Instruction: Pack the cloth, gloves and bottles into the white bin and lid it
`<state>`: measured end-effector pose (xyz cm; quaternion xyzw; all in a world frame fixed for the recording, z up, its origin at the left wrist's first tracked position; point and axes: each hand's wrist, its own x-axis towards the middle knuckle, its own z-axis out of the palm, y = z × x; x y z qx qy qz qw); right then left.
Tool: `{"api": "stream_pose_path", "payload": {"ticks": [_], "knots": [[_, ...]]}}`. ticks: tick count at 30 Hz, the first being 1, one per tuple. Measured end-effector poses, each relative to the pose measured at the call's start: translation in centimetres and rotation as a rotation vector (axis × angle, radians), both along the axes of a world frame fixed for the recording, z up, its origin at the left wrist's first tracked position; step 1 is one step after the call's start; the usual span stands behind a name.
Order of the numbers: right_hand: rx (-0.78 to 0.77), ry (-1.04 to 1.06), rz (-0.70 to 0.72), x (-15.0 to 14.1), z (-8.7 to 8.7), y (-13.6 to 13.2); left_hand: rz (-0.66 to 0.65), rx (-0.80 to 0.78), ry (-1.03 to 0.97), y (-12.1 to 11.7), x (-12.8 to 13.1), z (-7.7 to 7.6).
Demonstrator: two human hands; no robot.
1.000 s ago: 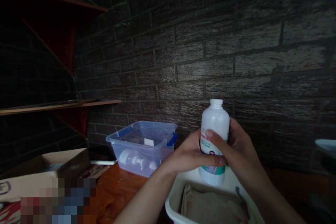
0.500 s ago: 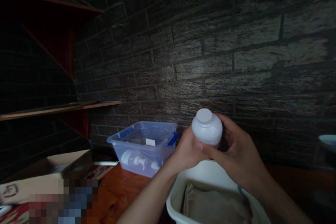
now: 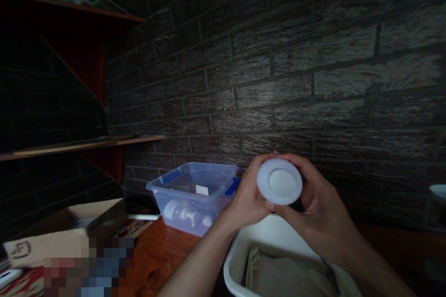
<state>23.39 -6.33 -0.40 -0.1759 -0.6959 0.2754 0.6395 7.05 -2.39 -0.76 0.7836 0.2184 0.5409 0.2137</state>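
Note:
Both my hands hold a white plastic bottle (image 3: 279, 181) in front of the dark brick wall, above a white tub (image 3: 240, 250). The bottle is tipped so its round capped top faces me and its body is hidden behind it. My left hand (image 3: 248, 199) wraps round it from the left, and my right hand (image 3: 313, 204) cups it from the right and below, fingers curled. A beige folded cloth (image 3: 278, 276) lies inside the tub.
A clear plastic box with blue clips (image 3: 195, 195) holding white pump bottles stands on the reddish wooden table (image 3: 153, 255). A cardboard box (image 3: 69, 227) sits at the left. Wooden shelves (image 3: 80, 144) jut from the left wall. A pale object (image 3: 438, 192) shows at the right edge.
The bottle went from upright with its label showing to tipped over towards me, cap end facing the camera. Both hands kept hold and rose slightly.

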Motion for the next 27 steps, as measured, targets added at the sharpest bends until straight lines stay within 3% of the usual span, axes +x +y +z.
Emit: {"api": "stream_pose_path", "payload": {"ticks": [18,24,27], "knots": [[-0.063,0.021,0.035,0.1,0.2,-0.2,0.019,-0.025,-0.026,-0.4,0.4,0.1],[-0.178,0.083,0.02,0.3,1.0,-0.3,-0.012,-0.166,0.032,-1.2,0.8,0.3],[-0.286,0.14,-0.028,0.3,1.1,0.3,-0.088,-0.282,0.034,-1.9,1.4,0.8]]}}
